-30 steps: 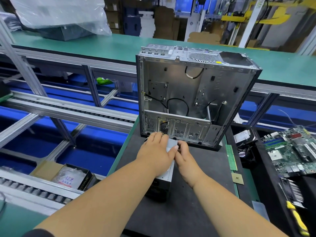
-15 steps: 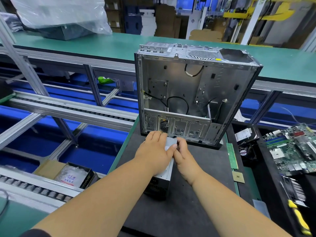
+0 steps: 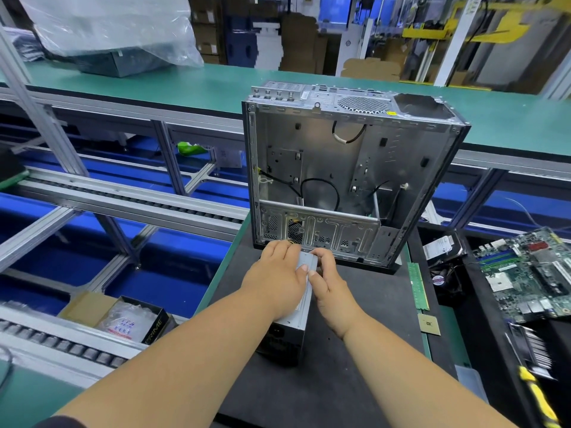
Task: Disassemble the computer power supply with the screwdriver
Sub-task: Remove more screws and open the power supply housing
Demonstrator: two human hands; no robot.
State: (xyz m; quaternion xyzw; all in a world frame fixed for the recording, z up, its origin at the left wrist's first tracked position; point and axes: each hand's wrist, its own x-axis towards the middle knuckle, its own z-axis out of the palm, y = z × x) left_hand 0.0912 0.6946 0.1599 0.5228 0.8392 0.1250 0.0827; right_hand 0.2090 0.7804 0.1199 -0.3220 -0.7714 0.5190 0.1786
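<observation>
Gripped by both hands, left hand [image 3: 275,281] on top, right hand [image 3: 329,285] at 3 o'clock, grey metal power supply box [image 3: 292,325] on black counter mat [image 3: 355,350]; likely snagged by unseen cables toward open silver computer case [image 3: 349,177] at 12 o'clock.

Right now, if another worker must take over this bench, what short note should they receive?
Left hand: lies over the top of the power supply, fingers curled over its far end.
Right hand: holds the same unit from the right side.
Power supply: on the black mat, in front of the open computer case, already out of it.
Screwdriver: yellow handle, at the right edge, untouched.
Done: unit removed from the case. Left: pick up the screwdriver, open the unit.
</observation>
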